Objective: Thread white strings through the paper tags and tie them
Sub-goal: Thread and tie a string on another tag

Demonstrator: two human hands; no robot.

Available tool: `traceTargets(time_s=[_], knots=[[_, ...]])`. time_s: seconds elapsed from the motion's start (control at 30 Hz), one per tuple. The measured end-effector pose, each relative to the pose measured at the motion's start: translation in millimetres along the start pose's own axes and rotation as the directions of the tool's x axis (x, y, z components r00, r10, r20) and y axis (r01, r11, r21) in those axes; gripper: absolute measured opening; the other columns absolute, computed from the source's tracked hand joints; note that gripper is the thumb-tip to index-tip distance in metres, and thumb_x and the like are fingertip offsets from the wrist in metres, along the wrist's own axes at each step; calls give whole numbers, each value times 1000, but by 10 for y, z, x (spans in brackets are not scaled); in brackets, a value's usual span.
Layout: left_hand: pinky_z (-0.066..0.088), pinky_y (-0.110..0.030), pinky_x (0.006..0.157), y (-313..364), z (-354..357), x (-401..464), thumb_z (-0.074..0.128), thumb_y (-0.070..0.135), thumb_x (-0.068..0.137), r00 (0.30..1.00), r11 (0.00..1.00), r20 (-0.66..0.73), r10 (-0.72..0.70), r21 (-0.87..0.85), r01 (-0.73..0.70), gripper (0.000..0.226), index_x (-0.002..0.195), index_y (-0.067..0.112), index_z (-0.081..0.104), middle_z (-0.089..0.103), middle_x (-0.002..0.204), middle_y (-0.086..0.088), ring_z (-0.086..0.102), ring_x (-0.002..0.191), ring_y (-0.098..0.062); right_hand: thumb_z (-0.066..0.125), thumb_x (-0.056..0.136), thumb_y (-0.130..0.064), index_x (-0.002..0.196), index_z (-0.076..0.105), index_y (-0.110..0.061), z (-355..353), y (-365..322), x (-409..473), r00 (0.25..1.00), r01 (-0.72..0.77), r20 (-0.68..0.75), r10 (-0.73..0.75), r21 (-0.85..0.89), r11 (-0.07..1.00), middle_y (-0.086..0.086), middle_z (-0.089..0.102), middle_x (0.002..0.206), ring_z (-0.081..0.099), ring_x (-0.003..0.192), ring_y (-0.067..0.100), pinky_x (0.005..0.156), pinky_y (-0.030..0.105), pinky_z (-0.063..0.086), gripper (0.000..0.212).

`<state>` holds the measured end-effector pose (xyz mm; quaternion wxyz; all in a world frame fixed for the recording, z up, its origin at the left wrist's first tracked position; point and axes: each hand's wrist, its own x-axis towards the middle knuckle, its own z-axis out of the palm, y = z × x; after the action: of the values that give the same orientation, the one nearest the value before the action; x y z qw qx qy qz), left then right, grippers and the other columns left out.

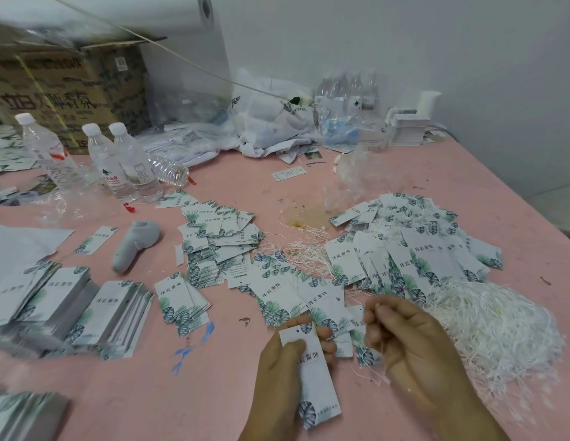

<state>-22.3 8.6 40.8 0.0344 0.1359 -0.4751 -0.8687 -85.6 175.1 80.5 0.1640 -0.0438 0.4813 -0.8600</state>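
My left hand (277,370) grips a white paper tag (312,380) with green leaf print, its punched hole at the top end. Just right of it, my right hand (408,342) pinches a thin white string (373,369) between thumb and fingertips; the string hangs down below the hand. A big heap of loose white strings (500,332) lies to the right of that hand. Tags with strings through them are piled at the right (420,246). Loose tags without strings lie in the middle (220,240).
Neat stacks of tags (70,307) sit at the left, with a grey handheld device (134,246) beside them. Water bottles (118,160), a cardboard box (64,87) and plastic bags (271,116) crowd the back of the pink table (188,393).
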Motion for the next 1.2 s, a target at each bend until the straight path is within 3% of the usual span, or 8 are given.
traceTargets(time_s=[0.1, 0.17, 0.27, 0.47, 0.73, 0.93, 1.1, 1.2], knots=[[60, -43, 77, -62, -20, 38, 49, 2, 93, 998, 995, -54, 20, 94, -15, 29, 114, 9, 67, 74, 105, -22, 72, 96, -37, 68, 82, -12, 90, 77, -17, 92, 123, -63, 1000, 23, 7, -22, -441, 897, 12, 69, 69, 57, 54, 14, 51, 19, 48, 13], [58, -49, 85, -68, -34, 46, 63, 19, 82, 996, 985, -51, 70, 161, -61, 27, 106, 23, 72, 75, 107, -17, 72, 99, -36, 70, 85, -9, 88, 78, -24, 164, 195, -78, 1000, 19, -2, -24, -560, 828, 11, 67, 61, 55, 50, 13, 51, 21, 48, 18], [57, -53, 83, -74, -41, 28, 72, 32, 73, 992, 972, -51, 119, 210, -106, 31, 104, 29, 73, 76, 104, -14, 72, 93, -37, 71, 85, -9, 80, 77, -25, 256, 236, -91, 999, -17, -39, -8, -589, 808, 4, 59, 48, 50, 43, 11, 46, 19, 44, 18], [58, -37, 59, -57, 2, 2, 77, 15, 72, 986, 971, -77, 150, 199, -132, 27, 97, 26, 74, 73, 83, -16, 70, 70, -28, 72, 86, -17, 74, 74, -25, 322, 227, -119, 998, -11, -53, -36, -689, 725, -5, 64, 54, 53, 47, 1, 48, 15, 42, 14], [57, -35, 60, -42, 34, -2, 88, 14, 62, 986, 975, -48, 162, 162, -152, 36, 96, 20, 74, 73, 85, -18, 70, 72, -27, 70, 86, -26, 73, 72, -35, 319, 271, -117, 995, 16, -53, -90, -776, 631, -1, 70, 70, 58, 61, 15, 63, 43, 54, 16], [56, -54, 76, -60, 10, 26, 91, 36, 60, 990, 976, -25, 142, 169, -136, 45, 98, 19, 76, 72, 94, -22, 68, 82, -37, 70, 85, -22, 72, 73, -32, 291, 218, -108, 994, 23, -51, -98, -768, 641, 0, 71, 69, 64, 64, 21, 61, 34, 53, 16], [56, -43, 72, -9, 5, 18, 74, 31, 71, 996, 994, -22, 82, 68, -80, 32, 97, 12, 75, 71, 98, -27, 68, 82, -36, 71, 85, -17, 68, 73, -26, 256, 166, -85, 997, 3, -49, -56, -723, 690, 4, 69, 65, 56, 54, 4, 52, 18, 46, 19], [55, -35, 60, 10, 16, 9, 68, 25, 77, 997, 994, 2, 73, 84, -73, 22, 95, 15, 76, 73, 86, -22, 68, 71, -29, 71, 85, -17, 66, 72, -25, 245, 163, -79, 999, -16, -40, -18, -719, 695, 2, 66, 59, 53, 51, 2, 51, 15, 42, 20]])
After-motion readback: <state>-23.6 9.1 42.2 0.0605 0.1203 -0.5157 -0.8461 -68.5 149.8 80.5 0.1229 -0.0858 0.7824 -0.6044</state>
